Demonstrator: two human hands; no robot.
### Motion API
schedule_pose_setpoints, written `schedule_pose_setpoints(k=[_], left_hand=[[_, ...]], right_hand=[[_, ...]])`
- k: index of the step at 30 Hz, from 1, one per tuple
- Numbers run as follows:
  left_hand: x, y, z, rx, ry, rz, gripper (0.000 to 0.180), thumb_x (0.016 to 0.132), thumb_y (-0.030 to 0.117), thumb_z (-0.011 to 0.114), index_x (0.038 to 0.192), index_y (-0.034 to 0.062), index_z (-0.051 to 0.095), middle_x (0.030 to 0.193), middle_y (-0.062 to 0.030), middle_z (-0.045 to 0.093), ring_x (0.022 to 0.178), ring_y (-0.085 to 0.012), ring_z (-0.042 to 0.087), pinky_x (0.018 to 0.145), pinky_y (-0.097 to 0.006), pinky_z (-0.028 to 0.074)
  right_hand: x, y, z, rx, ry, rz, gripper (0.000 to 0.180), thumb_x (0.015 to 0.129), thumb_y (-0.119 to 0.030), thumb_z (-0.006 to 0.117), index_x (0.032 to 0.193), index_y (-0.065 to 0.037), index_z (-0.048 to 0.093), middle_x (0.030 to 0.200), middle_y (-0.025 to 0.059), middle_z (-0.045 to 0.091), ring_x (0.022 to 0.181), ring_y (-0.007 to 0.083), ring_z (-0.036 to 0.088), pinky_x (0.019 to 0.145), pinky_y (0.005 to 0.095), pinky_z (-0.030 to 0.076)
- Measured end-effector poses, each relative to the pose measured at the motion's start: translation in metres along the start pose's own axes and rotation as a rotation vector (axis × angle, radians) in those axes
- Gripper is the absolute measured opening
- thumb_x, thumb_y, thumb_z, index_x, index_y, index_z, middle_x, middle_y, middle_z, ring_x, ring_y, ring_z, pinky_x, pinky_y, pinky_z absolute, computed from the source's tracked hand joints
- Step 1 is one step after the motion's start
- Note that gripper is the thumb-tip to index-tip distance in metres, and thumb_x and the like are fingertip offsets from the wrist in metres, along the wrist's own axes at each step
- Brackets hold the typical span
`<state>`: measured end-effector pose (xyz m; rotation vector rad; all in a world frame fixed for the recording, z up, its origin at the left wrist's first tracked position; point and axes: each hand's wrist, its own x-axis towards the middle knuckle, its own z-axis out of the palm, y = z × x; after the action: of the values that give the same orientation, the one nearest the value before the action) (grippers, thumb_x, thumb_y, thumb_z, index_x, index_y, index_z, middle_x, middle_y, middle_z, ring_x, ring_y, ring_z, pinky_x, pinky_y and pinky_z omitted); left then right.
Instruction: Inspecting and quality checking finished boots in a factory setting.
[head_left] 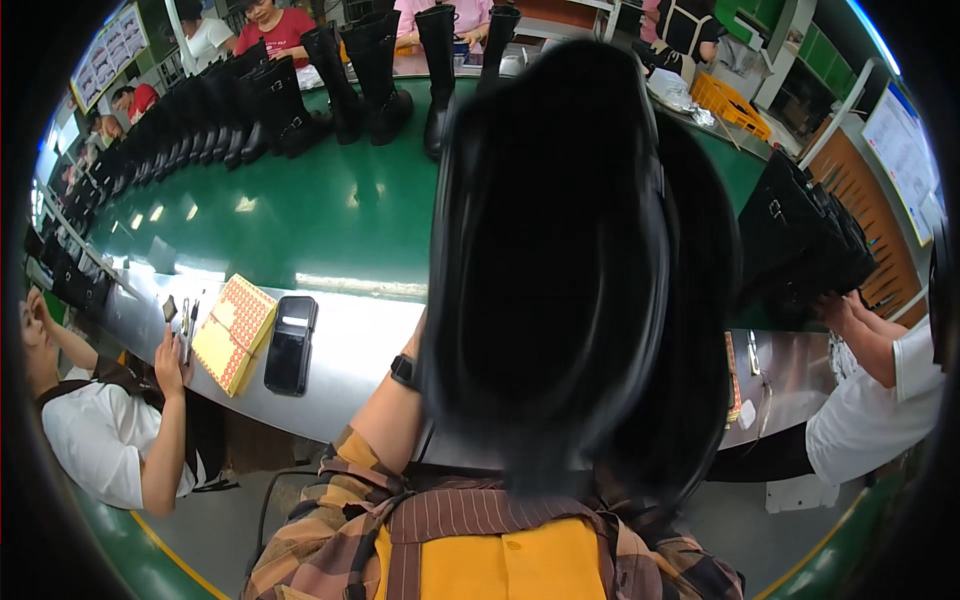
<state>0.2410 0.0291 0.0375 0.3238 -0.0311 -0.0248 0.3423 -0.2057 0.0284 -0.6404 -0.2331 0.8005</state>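
A large black boot [550, 250], blurred by motion, is raised close in front of me and fills the middle of the view. A second dark boot shape [695, 290] shows behind its right side. My left hand [417, 338] reaches the left edge of the raised boot; only a sliver shows, with a dark watch [402, 371] on the wrist. Its fingers are hidden behind the boot, which it appears to hold. My right hand is wholly hidden; only the plaid sleeve [665, 555] on that side shows.
Black boots [280, 105] line the far side of the green table [270, 220]. A phone [291, 345] and yellow-and-red pad [235, 335] lie on the metal edge at left. At right, a co-worker's hands [850, 312] touch more boots [800, 235]. Another worker sits at left.
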Motion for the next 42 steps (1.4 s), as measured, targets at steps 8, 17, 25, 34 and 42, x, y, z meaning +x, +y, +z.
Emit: schedule_pose_setpoints(k=[8, 17, 25, 34, 42], left_hand=[[-0.006, 0.015, 0.008, 0.024, -0.011, 0.17, 0.068, 0.094, 0.051, 0.047, 0.145, 0.0077, 0.033, 0.141, -0.016, 0.045, 0.129, -0.0332, 0.046, 0.108, -0.05, 0.039], [-0.001, 0.005, 0.009, 0.032, 0.143, 0.21, 0.055, 0.095, 0.044, 0.052, 0.136, 0.0087, 0.041, 0.135, -0.0079, 0.053, 0.122, -0.0225, 0.053, 0.1, -0.037, 0.046], [0.001, 0.002, 0.013, 0.15, 0.239, 0.228, 0.053, 0.093, 0.045, 0.056, 0.132, 0.0096, 0.046, 0.127, -0.0062, 0.058, 0.114, -0.0196, 0.057, 0.097, -0.036, 0.047], [0.0, 0.002, 0.01, 0.17, 0.286, 0.222, 0.053, 0.093, 0.045, 0.057, 0.134, 0.0136, 0.046, 0.128, -0.0044, 0.057, 0.115, -0.0188, 0.056, 0.095, -0.036, 0.047], [0.0, -0.001, 0.005, 0.151, 0.175, 0.197, 0.055, 0.097, 0.042, 0.052, 0.144, 0.0194, 0.034, 0.143, -0.0037, 0.046, 0.131, -0.0216, 0.044, 0.107, -0.043, 0.034]], right_hand=[[-0.001, -0.007, 0.005, 0.208, -0.103, 0.006, 0.061, 0.098, -0.046, 0.045, 0.144, -0.008, 0.035, 0.145, 0.0156, 0.042, 0.132, 0.0309, 0.042, 0.109, 0.0526, 0.035], [0.003, -0.004, 0.02, 0.226, 0.046, -0.087, 0.052, 0.096, -0.042, 0.052, 0.136, -0.01, 0.045, 0.138, 0.009, 0.051, 0.126, 0.0243, 0.049, 0.105, 0.041, 0.043], [0.001, -0.007, 0.031, 0.043, 0.246, -0.11, 0.057, 0.092, -0.042, 0.06, 0.134, -0.007, 0.044, 0.132, 0.0091, 0.054, 0.122, 0.024, 0.052, 0.102, 0.0396, 0.045], [0.003, -0.005, 0.032, 0.059, 0.267, -0.179, 0.054, 0.093, -0.04, 0.059, 0.128, -0.001, 0.047, 0.124, 0.0119, 0.058, 0.114, 0.024, 0.057, 0.097, 0.0381, 0.049], [0.002, -0.006, 0.03, 0.019, 0.267, -0.163, 0.051, 0.097, -0.042, 0.051, 0.135, -0.007, 0.046, 0.132, 0.0068, 0.057, 0.116, 0.0205, 0.057, 0.094, 0.0373, 0.048]])
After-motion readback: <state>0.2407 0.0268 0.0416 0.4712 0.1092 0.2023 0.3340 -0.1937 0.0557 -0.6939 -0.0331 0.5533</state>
